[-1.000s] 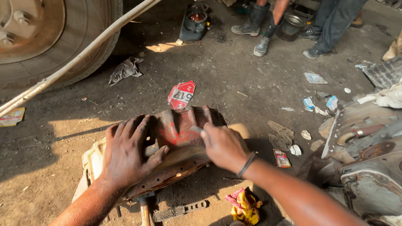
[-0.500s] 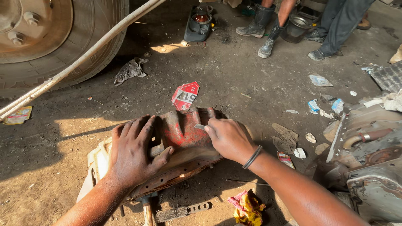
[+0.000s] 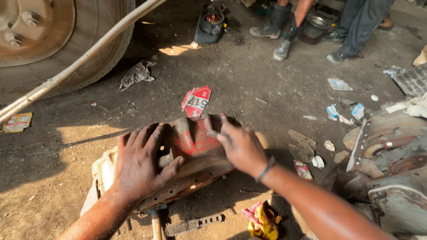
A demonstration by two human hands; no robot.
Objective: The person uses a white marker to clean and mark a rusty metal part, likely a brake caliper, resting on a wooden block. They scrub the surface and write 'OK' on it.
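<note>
A rusty, red-stained metal housing (image 3: 192, 141) lies on the dirt floor, resting partly on a pale slab (image 3: 102, 170). My left hand (image 3: 140, 164) lies flat on its left side with the fingers spread and the thumb hooked over a ridge. At the housing's upper right edge, my right hand (image 3: 242, 149) has its fingers curled around a small grey metal piece (image 3: 212, 133) that sticks out to the left. A dark band circles my right wrist.
A truck tyre (image 3: 89, 40) and a long pole (image 3: 89, 55) fill the upper left. A hammer handle (image 3: 155, 226), a toothed strip (image 3: 193, 224) and a yellow-red cloth (image 3: 262, 220) lie below. Engine parts (image 3: 391, 169) stand right; other people's boots (image 3: 284, 31) are far back.
My right hand has shifted slightly up and right along the housing's top edge. My left hand has stayed flat on the housing.
</note>
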